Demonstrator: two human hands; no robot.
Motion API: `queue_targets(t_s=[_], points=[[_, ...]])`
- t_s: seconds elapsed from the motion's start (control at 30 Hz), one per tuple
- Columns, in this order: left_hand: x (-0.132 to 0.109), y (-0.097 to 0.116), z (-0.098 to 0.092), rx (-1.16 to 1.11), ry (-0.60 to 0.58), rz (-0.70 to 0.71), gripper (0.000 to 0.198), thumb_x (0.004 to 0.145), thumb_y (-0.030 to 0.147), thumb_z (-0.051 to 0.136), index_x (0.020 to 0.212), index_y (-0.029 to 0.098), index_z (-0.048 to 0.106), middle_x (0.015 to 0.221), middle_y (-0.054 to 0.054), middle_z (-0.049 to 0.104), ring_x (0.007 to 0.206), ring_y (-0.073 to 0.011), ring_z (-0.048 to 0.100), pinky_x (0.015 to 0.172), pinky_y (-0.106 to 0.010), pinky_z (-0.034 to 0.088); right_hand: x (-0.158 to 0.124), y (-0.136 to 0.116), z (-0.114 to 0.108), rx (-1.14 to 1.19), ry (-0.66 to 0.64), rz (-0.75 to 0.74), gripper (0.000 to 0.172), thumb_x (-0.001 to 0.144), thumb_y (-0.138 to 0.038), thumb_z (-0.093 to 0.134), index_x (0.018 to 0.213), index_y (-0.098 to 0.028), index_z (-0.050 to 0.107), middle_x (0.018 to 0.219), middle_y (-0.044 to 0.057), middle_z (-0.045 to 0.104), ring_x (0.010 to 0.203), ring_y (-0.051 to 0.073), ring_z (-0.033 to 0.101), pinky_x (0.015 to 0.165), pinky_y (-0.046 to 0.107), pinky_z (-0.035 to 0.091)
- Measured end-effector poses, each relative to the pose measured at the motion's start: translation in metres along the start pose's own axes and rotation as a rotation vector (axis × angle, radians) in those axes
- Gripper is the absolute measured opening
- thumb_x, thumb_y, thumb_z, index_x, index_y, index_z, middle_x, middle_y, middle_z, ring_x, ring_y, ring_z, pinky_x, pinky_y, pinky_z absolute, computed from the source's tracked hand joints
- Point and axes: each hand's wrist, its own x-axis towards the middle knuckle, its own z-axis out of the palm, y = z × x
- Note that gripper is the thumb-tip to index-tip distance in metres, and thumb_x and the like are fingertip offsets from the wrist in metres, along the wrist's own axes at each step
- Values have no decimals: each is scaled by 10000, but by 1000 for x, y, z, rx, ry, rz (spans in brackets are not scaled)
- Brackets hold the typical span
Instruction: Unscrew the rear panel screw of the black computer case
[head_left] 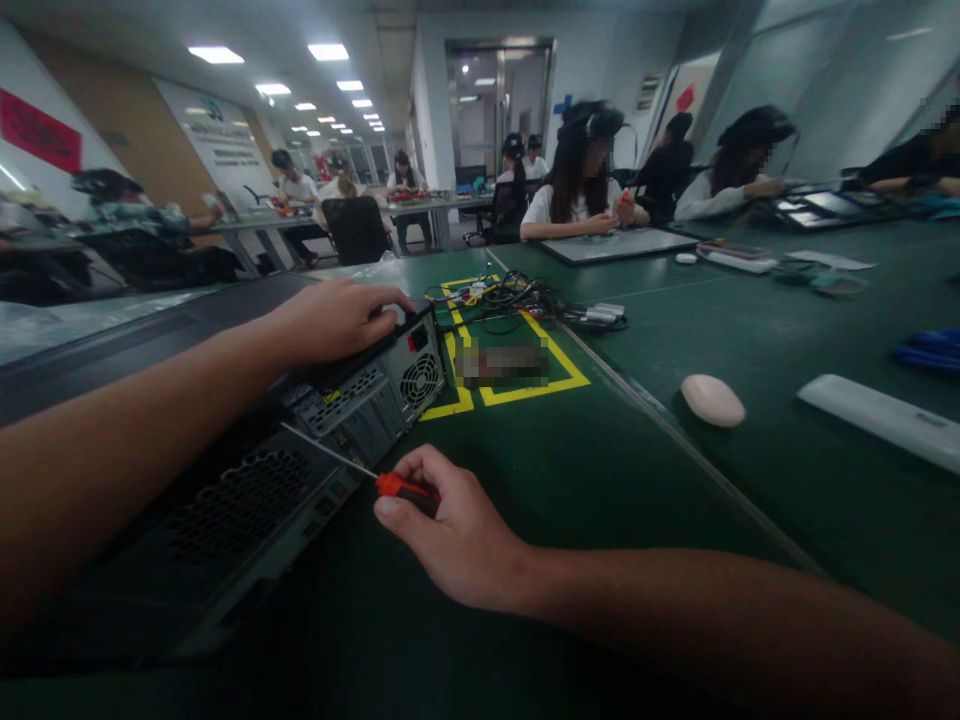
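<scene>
A dark desktop computer case (pixel 247 470) lies on its side on the green table (pixel 570 480), its rear panel with fan grille (pixel 420 378) turned toward me. My left hand (pixel 337 318) rests on the case's upper edge, fingers curled over it. My right hand (pixel 450 525) is closed around the red-and-black handle of a screwdriver (pixel 352 467). Its thin shaft points left, and the tip touches the rear panel of the case.
A yellow-taped square (pixel 525 385) holds a tangle of cables (pixel 502 297). A pale oval mouse (pixel 712 399) and a white keyboard (pixel 877 420) lie to the right. Several other people sit working at the far side of the table and at tables behind.
</scene>
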Motion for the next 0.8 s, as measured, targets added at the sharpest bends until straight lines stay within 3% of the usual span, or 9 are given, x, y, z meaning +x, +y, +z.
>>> queue_targets(t_s=[0.33,0.53,0.67,0.8], points=[[-2,2,1,11,22,-14,607,1040,454,358,1464,281,755,1093,-118,824,940,-309,747,894,-429,526,-1,-2,0,22,-20,7,168,1006,-345,731,980,-209,637,835,-33,604,761,150,550,693,300,428],[-2,2,0,10,21,3,593,1049,448,355,1451,274,754,1047,-113,821,905,-292,738,864,-410,516,-1,-5,0,13,-36,-5,165,1042,-345,687,961,-203,664,820,-33,611,748,148,563,709,307,433],[-3,5,-4,-2,12,-14,575,1049,426,382,1450,257,758,969,-104,809,826,-278,695,826,-400,478,-2,-4,1,62,-29,28,184,962,-336,793,1008,-218,661,891,-18,663,828,171,625,755,309,492],[-6,9,-9,-4,-18,-8,552,1085,397,377,1482,245,729,1048,-88,796,807,-242,630,822,-376,420,-1,0,3,55,-4,43,259,900,-280,830,1045,-231,621,906,-23,653,837,175,631,792,322,523]])
